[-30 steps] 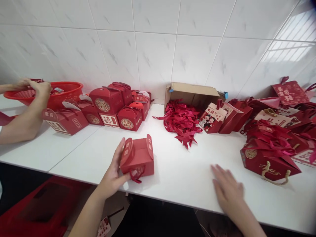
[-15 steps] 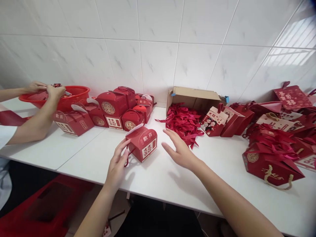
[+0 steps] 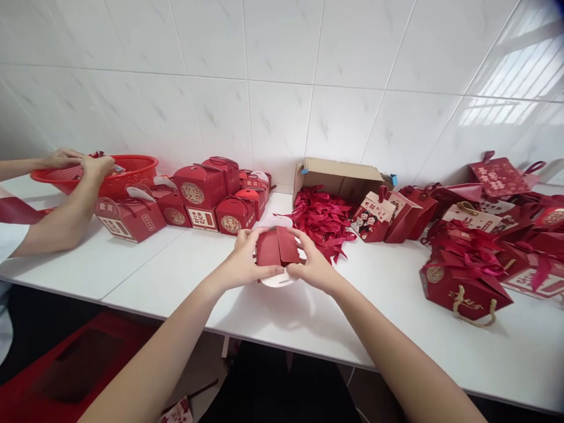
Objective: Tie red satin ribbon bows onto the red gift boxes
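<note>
Between my two hands is a small red gift box at the middle of the white table. Its top flaps meet unevenly, and a white-lined rounded flap is folded outward on the near side. My left hand grips the box's left side, thumb along the near edge of the top. On the opposite side my right hand holds it the same way, with the thumb by the near flap. Just behind the box lies a heap of dark red ribbons, spilling from a cardboard box.
Several closed red gift boxes are stacked to the left. Farther left a co-worker's hands are over a red plastic basin. Red gift bags and a hexagonal box with a rope handle stand at right.
My right hand has come in and taken hold of the gift box. The box has turned and shifted slightly right, and its top flaps are now open outward.
</note>
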### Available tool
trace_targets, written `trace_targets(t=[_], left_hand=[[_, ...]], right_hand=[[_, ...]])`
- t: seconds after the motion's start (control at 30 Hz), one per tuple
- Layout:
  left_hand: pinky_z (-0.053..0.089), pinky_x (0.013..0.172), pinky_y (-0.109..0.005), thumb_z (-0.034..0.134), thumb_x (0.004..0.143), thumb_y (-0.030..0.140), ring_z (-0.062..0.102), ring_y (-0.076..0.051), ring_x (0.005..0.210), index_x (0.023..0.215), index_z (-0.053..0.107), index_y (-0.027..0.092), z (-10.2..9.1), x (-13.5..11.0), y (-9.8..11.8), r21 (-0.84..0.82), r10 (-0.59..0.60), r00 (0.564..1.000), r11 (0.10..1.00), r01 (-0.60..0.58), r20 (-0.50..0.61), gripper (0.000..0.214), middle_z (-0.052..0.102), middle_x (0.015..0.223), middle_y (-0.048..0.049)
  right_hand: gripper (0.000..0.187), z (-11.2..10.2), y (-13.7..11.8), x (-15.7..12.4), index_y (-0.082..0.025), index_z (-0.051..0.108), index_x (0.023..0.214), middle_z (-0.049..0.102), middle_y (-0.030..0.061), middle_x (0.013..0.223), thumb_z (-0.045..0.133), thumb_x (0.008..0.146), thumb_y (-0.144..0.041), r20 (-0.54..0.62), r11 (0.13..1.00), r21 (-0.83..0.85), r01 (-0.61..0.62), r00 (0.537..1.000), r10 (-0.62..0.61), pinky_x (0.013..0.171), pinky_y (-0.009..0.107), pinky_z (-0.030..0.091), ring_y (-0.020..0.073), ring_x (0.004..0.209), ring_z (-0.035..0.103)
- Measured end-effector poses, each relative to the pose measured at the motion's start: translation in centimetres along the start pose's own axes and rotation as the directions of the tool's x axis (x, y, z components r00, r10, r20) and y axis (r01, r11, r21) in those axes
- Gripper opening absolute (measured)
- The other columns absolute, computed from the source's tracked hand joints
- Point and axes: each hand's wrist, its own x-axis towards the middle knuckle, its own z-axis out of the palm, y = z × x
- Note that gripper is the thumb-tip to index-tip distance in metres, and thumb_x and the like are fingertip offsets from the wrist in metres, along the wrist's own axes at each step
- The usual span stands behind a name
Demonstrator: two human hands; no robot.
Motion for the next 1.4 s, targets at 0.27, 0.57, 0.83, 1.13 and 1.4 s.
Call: trace_targets(t=[0.27,0.57,0.83,1.13,1.4], left_hand=[[0.047,0.094,-0.048,0.079,0.057,0.047,0.044,-0.03,0.118,0.121,0.037,0.028,1.0,-3.5,0.5,0.063,0.21,0.976,0.976,-0.206,-0.056,0.079,0.035,0.123,-0.0081],[0.043,0.102,-0.043,0.058,0.071,0.017,0.038,-0.028,0.129,0.128,0.034,0.028,0.6,-5.3,0.7,-0.151,0.277,0.961,0.95,-0.273,-0.001,0.063,0.037,0.133,-0.0099],[0.035,0.109,-0.044,0.046,0.059,0.005,0.031,-0.028,0.135,0.135,0.035,0.029,1.5,-6.1,0.5,-0.204,0.273,0.961,0.94,-0.274,-0.034,0.08,0.034,0.141,-0.0072],[0.029,0.114,-0.043,0.044,0.058,0.003,0.025,-0.027,0.138,0.137,0.034,0.028,1.9,-7.5,0.7,-0.285,0.298,0.954,0.911,-0.298,-0.047,0.083,0.031,0.139,-0.0058],[0.017,0.117,-0.045,0.044,0.062,0.0,0.02,-0.026,0.139,0.141,0.027,0.027,2.1,-7.5,0.7,-0.262,0.328,0.944,0.908,-0.327,-0.043,0.085,0.028,0.141,-0.0059]], right_hand=[[0.055,1.6,-0.2,-3.0,-0.023,0.041,0.13,0.05,0.0109,0.13,0.06,0.079,-0.03,-0.15,0.96,-0.248,0.128,0.974,-0.169,0.095,0.045,0.048,0.0258,0.12,0.049],[0.078,1.7,-1.1,-5.1,-0.03,0.036,0.136,0.037,0.0114,0.142,0.074,0.069,-0.039,-0.059,0.954,-0.282,0.107,0.99,-0.128,0.094,0.051,0.048,0.0339,0.135,0.031],[0.073,2.3,-0.7,-5.5,-0.025,0.032,0.129,0.047,0.0125,0.129,0.071,0.068,-0.03,-0.17,0.991,-0.134,0.008,0.985,-0.031,0.083,0.042,0.054,0.0274,0.112,0.054],[0.067,1.0,-0.9,-6.5,-0.029,0.029,0.129,0.043,0.0073,0.133,0.048,0.068,-0.011,-0.055,0.989,0.145,0.027,0.998,-0.019,0.078,0.033,0.052,0.0193,0.102,0.057],[0.065,0.6,-1.1,-7.2,-0.03,0.035,0.13,0.052,0.002,0.125,0.04,0.069,-0.008,-0.146,0.971,0.232,0.053,0.989,-0.019,0.082,0.029,0.05,0.0162,0.105,0.055]])
